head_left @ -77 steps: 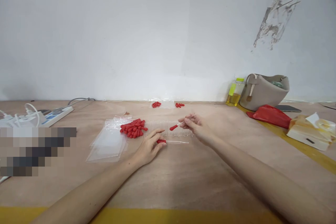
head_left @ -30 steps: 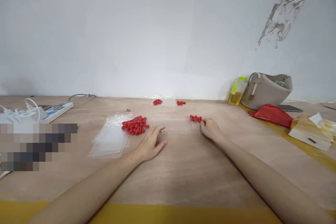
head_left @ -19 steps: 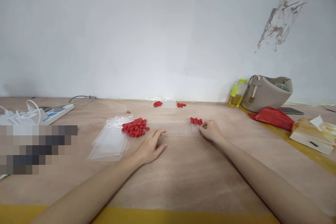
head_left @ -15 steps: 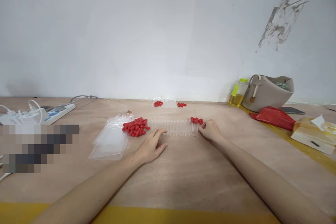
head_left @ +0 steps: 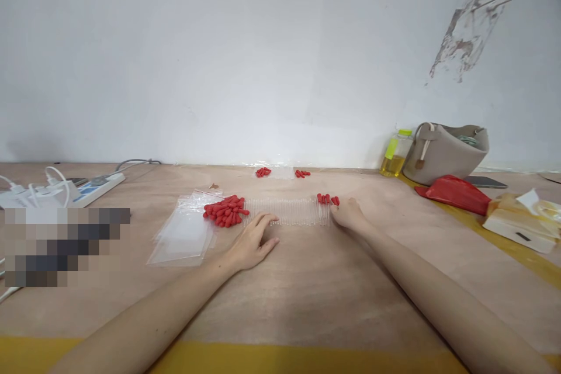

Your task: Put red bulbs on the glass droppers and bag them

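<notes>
A row of clear slender tubes, like dropper pipettes, lies side by side on the wooden table. Several at its right end carry red rubber bulbs. My left hand rests with fingers spread, the fingertips at the near edge of the row's left part. At the right end, my right hand has its fingers curled together beside the last red bulbs; what they hold, if anything, is hidden. A pile of loose red bulbs sits left of the row, partly over clear plastic zip bags.
Two small groups of red bulbs lie at the back by a clear bag. On the right are a bottle of yellow liquid, a grey bag, a red pouch and a tissue pack. A power strip is left.
My right hand has turned slightly at the row's right end, and its fingers have shifted beside the last red bulbs. My left hand stays in place.
</notes>
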A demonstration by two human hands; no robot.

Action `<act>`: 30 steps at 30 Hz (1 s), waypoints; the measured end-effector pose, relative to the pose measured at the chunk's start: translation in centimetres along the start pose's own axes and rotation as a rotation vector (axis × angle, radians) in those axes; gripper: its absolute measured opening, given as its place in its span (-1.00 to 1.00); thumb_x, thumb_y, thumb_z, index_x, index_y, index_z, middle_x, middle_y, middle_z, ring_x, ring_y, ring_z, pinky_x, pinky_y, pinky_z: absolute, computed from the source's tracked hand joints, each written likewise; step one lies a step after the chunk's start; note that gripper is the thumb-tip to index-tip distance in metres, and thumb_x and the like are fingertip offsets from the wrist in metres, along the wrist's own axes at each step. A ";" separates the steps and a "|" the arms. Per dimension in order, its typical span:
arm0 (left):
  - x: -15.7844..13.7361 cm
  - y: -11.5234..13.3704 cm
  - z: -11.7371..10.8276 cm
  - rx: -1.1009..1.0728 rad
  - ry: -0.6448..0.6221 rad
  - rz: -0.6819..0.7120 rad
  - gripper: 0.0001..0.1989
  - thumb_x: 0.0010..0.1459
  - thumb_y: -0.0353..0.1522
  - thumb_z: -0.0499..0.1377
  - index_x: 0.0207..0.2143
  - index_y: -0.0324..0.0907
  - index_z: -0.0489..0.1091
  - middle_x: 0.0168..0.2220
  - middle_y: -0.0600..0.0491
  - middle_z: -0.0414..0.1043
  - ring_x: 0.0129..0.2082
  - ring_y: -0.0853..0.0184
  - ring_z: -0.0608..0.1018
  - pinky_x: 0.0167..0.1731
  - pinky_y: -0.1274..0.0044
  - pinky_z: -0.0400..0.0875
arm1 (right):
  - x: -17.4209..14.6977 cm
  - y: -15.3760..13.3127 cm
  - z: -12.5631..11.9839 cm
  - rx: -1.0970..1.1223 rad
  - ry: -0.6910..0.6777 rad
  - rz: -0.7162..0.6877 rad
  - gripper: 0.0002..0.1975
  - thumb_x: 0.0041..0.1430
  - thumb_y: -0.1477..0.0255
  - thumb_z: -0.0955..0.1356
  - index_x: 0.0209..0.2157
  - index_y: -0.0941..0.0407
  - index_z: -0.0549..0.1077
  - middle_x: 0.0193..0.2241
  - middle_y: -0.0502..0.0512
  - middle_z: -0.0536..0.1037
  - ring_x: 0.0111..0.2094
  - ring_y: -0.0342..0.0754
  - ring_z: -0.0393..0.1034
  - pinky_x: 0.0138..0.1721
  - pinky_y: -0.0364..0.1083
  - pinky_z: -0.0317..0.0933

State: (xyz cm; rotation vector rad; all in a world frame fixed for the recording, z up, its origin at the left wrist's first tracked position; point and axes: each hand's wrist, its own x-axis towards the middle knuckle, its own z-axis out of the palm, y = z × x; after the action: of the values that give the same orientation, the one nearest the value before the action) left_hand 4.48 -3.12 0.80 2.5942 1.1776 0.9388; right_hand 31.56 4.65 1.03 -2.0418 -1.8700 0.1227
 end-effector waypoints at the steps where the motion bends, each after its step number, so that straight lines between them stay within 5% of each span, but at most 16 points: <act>1: 0.0 -0.1 0.0 -0.002 0.000 0.000 -0.65 0.07 -0.43 0.06 -0.06 -0.11 0.14 -0.08 -0.02 0.21 -0.20 0.27 0.37 -0.22 0.43 0.30 | 0.1 0.2 -0.3 0.024 -0.012 0.008 -0.74 0.05 0.42 0.18 -0.52 0.21 0.44 -0.44 0.28 0.47 -0.25 0.07 0.32 -0.24 -0.08 0.11; 7: 0.0 -0.3 0.2 -0.005 -0.004 -0.007 -0.64 0.06 -0.42 0.06 -0.05 -0.12 0.13 -0.09 -0.01 0.20 -0.22 0.28 0.37 -0.21 0.44 0.31 | 0.9 1.3 -0.8 0.199 -0.044 0.051 -0.63 0.08 0.34 0.13 -0.67 0.16 0.36 -0.67 0.13 0.41 -0.50 -0.06 0.33 -0.49 -0.18 0.09; 16: 0.0 -0.3 0.2 0.010 0.022 -0.003 -0.65 0.06 -0.42 0.08 -0.06 -0.12 0.15 -0.10 -0.01 0.22 -0.21 0.28 0.37 -0.24 0.45 0.31 | 1.1 2.1 0.1 0.370 0.091 0.117 -0.74 -0.01 0.43 0.14 -0.70 0.14 0.26 -0.69 0.06 0.34 -0.57 -0.09 0.27 -0.56 -0.18 0.02; 23: 0.2 -0.8 0.5 0.171 0.208 -0.044 -0.97 0.04 -0.41 0.11 -0.41 -0.18 0.29 -0.35 0.05 0.29 -0.31 0.29 0.34 -0.29 0.46 0.25 | 0.9 2.7 1.3 0.443 0.275 0.183 -0.86 0.00 0.41 0.17 -0.52 0.16 0.27 -0.53 0.18 0.41 -0.46 -0.03 0.29 -0.46 -0.13 0.10; 27: 0.2 -0.7 0.5 0.223 0.200 -0.028 -0.78 0.04 -0.37 0.11 -0.63 -0.20 0.22 -0.40 0.05 0.28 -0.38 0.31 0.32 -0.34 0.47 0.23 | 0.3 2.7 1.3 0.487 0.389 0.159 -0.77 0.06 0.35 0.13 -0.32 0.18 0.26 -0.46 0.18 0.42 -0.42 -0.01 0.30 -0.41 -0.11 0.11; 30: 0.2 -0.5 0.3 0.253 0.210 -0.037 -0.85 0.06 -0.37 0.08 -0.55 -0.19 0.29 -0.37 0.04 0.31 -0.35 0.29 0.32 -0.32 0.45 0.22 | -0.2 2.7 1.2 0.547 0.476 0.100 -0.71 0.07 0.34 0.12 -0.21 0.18 0.26 -0.42 0.15 0.43 -0.40 -0.01 0.31 -0.37 -0.10 0.11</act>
State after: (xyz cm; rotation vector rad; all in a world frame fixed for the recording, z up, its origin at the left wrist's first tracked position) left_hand 4.46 -2.56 0.48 2.7053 1.4799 1.1455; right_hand 33.71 4.57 -0.95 -1.6069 -1.2706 0.1404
